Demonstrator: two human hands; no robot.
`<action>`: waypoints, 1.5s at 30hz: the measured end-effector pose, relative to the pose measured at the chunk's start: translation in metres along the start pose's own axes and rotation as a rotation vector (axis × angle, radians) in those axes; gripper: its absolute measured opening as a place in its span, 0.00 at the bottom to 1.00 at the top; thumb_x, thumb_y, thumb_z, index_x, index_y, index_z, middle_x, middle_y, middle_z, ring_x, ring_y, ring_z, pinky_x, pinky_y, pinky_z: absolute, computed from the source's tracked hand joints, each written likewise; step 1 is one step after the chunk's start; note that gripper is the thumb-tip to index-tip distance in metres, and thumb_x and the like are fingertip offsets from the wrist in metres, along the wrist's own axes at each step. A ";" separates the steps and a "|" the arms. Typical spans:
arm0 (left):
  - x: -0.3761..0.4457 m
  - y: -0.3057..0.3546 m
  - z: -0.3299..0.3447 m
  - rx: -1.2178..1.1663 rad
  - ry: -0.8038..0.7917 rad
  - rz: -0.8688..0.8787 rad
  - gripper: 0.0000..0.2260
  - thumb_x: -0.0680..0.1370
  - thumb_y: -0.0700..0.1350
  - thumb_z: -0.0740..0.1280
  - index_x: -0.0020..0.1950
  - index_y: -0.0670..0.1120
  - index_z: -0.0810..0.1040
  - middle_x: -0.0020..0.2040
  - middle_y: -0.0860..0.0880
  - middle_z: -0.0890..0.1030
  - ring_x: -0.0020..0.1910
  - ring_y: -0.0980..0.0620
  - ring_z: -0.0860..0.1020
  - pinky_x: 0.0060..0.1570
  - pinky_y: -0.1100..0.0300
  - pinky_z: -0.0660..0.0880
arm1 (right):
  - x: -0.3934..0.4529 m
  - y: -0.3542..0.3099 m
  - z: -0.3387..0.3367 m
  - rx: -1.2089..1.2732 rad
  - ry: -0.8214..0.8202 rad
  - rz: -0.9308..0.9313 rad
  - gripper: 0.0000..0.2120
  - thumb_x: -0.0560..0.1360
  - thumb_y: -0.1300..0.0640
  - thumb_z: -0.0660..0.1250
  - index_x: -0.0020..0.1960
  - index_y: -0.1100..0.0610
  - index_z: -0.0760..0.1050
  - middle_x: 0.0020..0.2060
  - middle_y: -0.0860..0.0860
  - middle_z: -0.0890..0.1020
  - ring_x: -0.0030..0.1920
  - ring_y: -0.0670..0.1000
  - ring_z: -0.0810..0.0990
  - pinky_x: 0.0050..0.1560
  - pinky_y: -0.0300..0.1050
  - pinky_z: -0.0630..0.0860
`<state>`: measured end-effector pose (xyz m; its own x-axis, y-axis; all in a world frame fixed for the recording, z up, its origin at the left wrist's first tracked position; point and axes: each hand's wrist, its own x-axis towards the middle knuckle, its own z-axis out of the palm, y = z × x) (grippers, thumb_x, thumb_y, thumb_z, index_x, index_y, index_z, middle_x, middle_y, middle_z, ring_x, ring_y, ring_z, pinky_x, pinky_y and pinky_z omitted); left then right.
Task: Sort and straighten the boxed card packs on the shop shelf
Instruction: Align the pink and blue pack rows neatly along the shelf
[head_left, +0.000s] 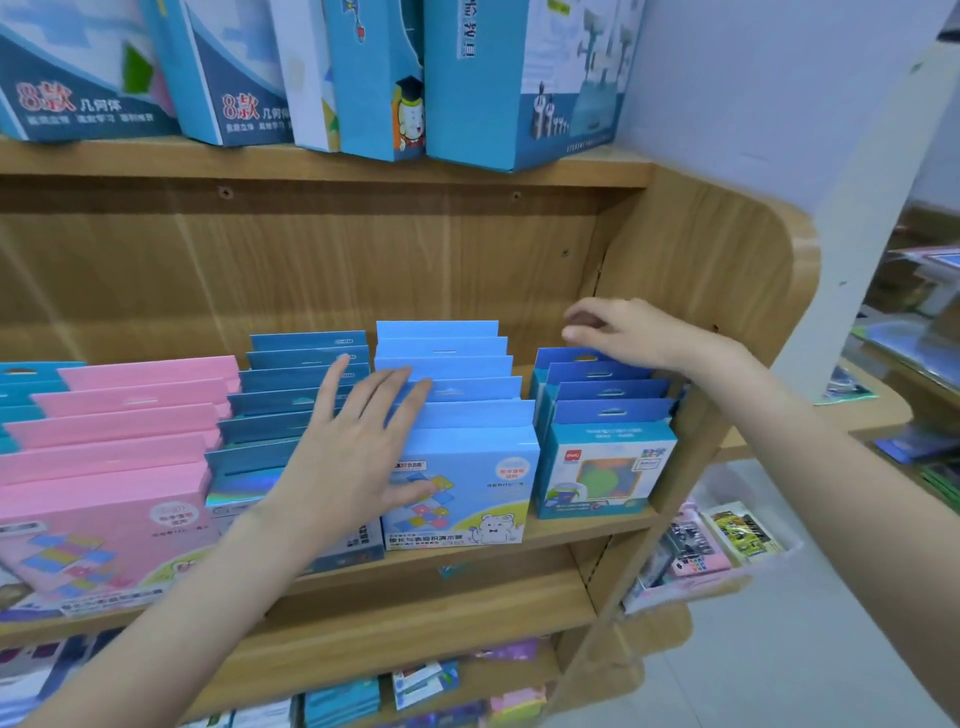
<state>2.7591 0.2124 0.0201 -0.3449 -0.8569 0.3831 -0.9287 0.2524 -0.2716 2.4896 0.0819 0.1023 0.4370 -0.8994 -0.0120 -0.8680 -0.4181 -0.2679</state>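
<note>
The person's left hand (353, 457) and right hand (634, 332) are bare; both forearms are uncovered, without sleeves.

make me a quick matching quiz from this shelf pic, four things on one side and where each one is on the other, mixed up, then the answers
Things:
1. pink boxes
2. light blue boxes
3. left hand
4. right hand

Places:
A. above the back of the dark blue row by the shelf's side panel
B. middle shelf, far left rows
C. spread flat over the teal boxes and the next row's edge
D. between the teal row and the dark blue row

Pairs: 1-B, 2-D, 3-C, 4-A
</note>
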 end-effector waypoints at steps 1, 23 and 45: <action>0.000 0.002 0.000 0.010 0.019 0.010 0.41 0.66 0.68 0.63 0.67 0.38 0.69 0.62 0.38 0.74 0.62 0.41 0.73 0.67 0.39 0.53 | -0.016 -0.001 0.003 0.029 -0.006 -0.027 0.25 0.76 0.42 0.58 0.68 0.54 0.65 0.64 0.53 0.73 0.62 0.52 0.72 0.61 0.44 0.68; 0.020 0.054 0.002 -0.012 0.071 0.021 0.47 0.53 0.60 0.79 0.67 0.45 0.65 0.66 0.41 0.72 0.61 0.39 0.73 0.62 0.45 0.60 | -0.053 0.002 0.070 -0.470 0.064 -0.290 0.29 0.70 0.35 0.61 0.64 0.51 0.69 0.76 0.50 0.45 0.75 0.59 0.43 0.71 0.62 0.40; 0.020 0.050 0.003 0.002 0.076 0.037 0.47 0.55 0.61 0.77 0.68 0.44 0.66 0.67 0.42 0.71 0.62 0.39 0.72 0.63 0.44 0.60 | -0.067 -0.009 0.076 -0.803 0.268 -0.465 0.14 0.67 0.44 0.70 0.43 0.54 0.82 0.55 0.55 0.81 0.65 0.59 0.72 0.67 0.70 0.55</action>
<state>2.7062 0.2071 0.0117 -0.3886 -0.8104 0.4385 -0.9148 0.2824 -0.2889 2.4866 0.1553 0.0321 0.7957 -0.5796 0.1760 -0.5680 -0.6130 0.5491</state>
